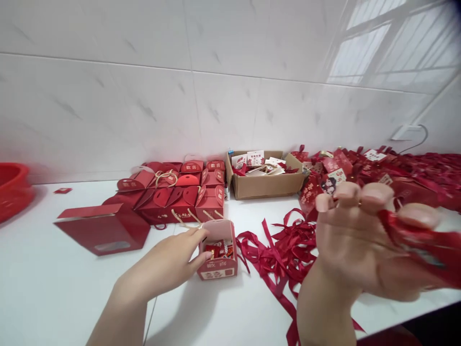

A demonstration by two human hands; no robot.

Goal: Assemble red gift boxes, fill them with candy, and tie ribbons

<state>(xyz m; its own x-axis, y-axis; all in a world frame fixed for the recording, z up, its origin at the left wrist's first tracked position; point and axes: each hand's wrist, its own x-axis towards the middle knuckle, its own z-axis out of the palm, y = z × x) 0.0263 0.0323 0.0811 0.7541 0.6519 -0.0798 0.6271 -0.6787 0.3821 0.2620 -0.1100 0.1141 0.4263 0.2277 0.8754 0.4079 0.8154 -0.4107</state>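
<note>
A small red gift box (218, 275) stands open on the white table, with wrapped sweets (218, 250) inside. My left hand (173, 259) grips its left wall, the thumb reaching over the edge by the sweets. At the right, close to the camera, my right hand (360, 245) is raised with the palm showing and the fingers bent. A shiny red packet (432, 250) is held in it, blurred and partly cut off by the frame edge. What the packet contains cannot be made out.
Closed red boxes (176, 197) stand in rows by the tiled wall, beside a larger tilted red box (104, 226). A cardboard box (268, 186) holds cards. Loose red ribbons (277, 250) lie mid-table; red bags (342, 163) pile up rightward. A red basin (12, 190) is far left.
</note>
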